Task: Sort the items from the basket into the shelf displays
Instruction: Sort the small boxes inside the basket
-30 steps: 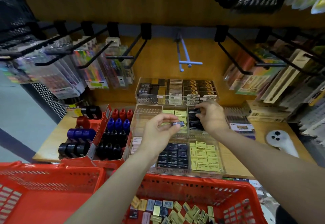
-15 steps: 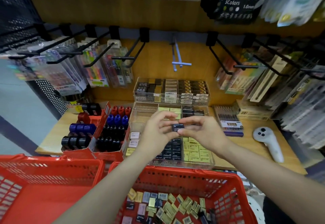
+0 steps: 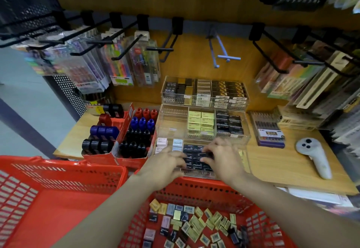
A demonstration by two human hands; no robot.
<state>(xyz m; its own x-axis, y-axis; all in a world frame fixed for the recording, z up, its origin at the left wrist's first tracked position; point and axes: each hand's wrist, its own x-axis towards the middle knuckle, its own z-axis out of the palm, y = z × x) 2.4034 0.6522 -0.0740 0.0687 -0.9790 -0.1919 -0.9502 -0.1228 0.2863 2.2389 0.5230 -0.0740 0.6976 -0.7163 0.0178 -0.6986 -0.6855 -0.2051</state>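
Hands (image 3: 167, 163) (image 3: 224, 158) over black erasers (image 3: 194, 162), blurred; fingers' grip unclear, tray compartment part-hidden.

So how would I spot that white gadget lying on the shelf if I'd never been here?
Start at the wooden shelf top and look to its right end, past the clear plastic display trays. The white handheld controller lies flat there by itself. It is the only curved, unpackaged thing around, with dark round buttons on its head.
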